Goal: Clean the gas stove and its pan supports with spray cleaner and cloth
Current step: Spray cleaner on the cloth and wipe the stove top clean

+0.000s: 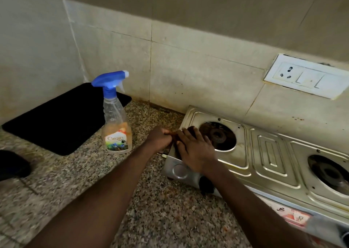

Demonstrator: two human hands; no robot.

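1. one stove (272,153) sits on the counter (151,200), with two burners (218,136) showing.
2. one cloth (174,136) lies at the stove's left edge; the left hand (160,139) grips it and the right hand (196,153) presses it, fingers straight.
3. one spray bottle (116,119) stands left of the stove, beside one black mat (60,119).

A home kitchen: gas stove (264,153) on granite counter (75,181), tiled wall (188,58).

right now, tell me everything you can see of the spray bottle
The spray bottle stands upright on the speckled counter, beside the black mat and left of the stove. It has a clear plastic body and a blue trigger head with a pale nozzle pointing right. Orange-tinted liquid fills the lower part, and a colourful front label reads Clean. Neither hand touches it: the left hand and right hand are on the cloth at the stove.
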